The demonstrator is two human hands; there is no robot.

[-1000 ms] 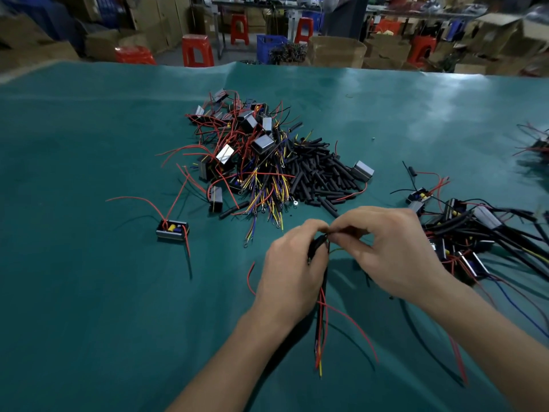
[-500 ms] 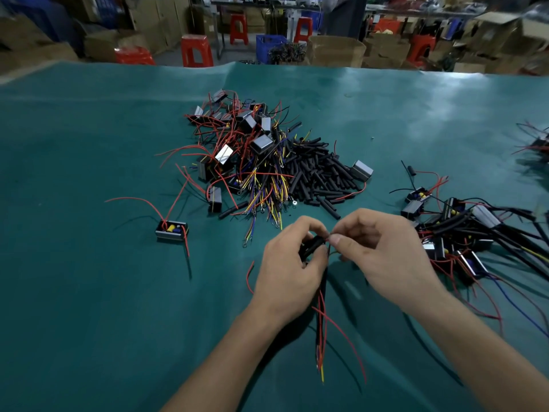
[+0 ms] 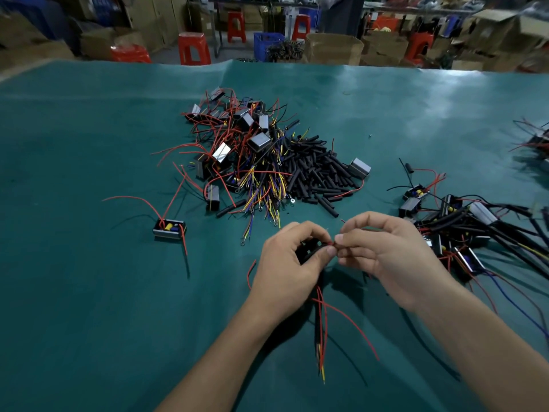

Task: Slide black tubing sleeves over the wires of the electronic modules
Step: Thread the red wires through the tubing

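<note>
My left hand point(image 3: 289, 269) grips a black tubing sleeve point(image 3: 309, 252) with a module's wires running through it; red and yellow wire ends point(image 3: 322, 337) hang out below toward me. My right hand point(image 3: 386, 254) pinches a red wire end right at the sleeve's mouth, fingertips touching those of the left hand. The module itself is hidden under my hands. A pile of loose black sleeves point(image 3: 318, 171) lies just beyond, beside a heap of unsleeved modules point(image 3: 237, 141) with red, yellow and blue wires.
Sleeved modules point(image 3: 463, 230) lie in a tangle at the right. A single module point(image 3: 169, 228) with red wires sits alone at the left on the green table cover point(image 3: 89, 292). Another bundle point(image 3: 537, 141) lies at the far right edge. Stools and cartons stand behind the table.
Both hands have shifted slightly left and toward me. The right fingertips have closed in on the sleeve's mouth, now pinching a red wire end there.
</note>
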